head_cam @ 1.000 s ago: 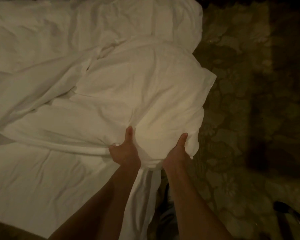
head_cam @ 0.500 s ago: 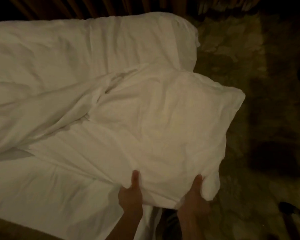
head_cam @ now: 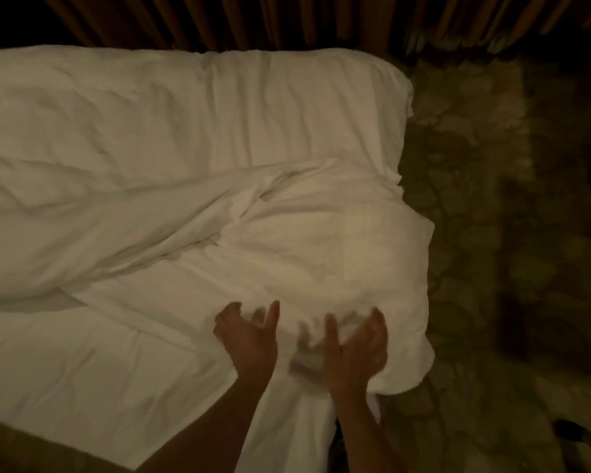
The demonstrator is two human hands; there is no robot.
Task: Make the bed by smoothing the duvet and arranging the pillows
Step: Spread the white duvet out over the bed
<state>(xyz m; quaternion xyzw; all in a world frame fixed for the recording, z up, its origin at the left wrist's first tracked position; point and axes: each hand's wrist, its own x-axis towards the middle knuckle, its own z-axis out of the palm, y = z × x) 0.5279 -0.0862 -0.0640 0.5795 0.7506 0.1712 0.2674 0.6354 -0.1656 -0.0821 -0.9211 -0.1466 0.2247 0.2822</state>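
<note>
A white pillow (head_cam: 338, 254) lies at the right end of the bed, overhanging the edge a little. A rumpled white duvet (head_cam: 123, 165) covers the far part of the bed, with a thick fold running from the left toward the pillow. Below the fold is the flat white sheet (head_cam: 82, 363). My left hand (head_cam: 249, 332) and my right hand (head_cam: 355, 343) are at the pillow's near edge, fingers spread and blurred by motion. Neither hand grips the pillow.
A patterned dark carpet (head_cam: 492, 268) lies to the right of the bed. Dark vertical wooden slats or curtains (head_cam: 287, 18) run behind the bed. A shiny dark object (head_cam: 584, 442) sits at the lower right corner.
Both hands held the pillow's near edge before and have now let go, opening with fingers spread. The pillow has dropped flat onto the bed's right end. The view has tilted up.
</note>
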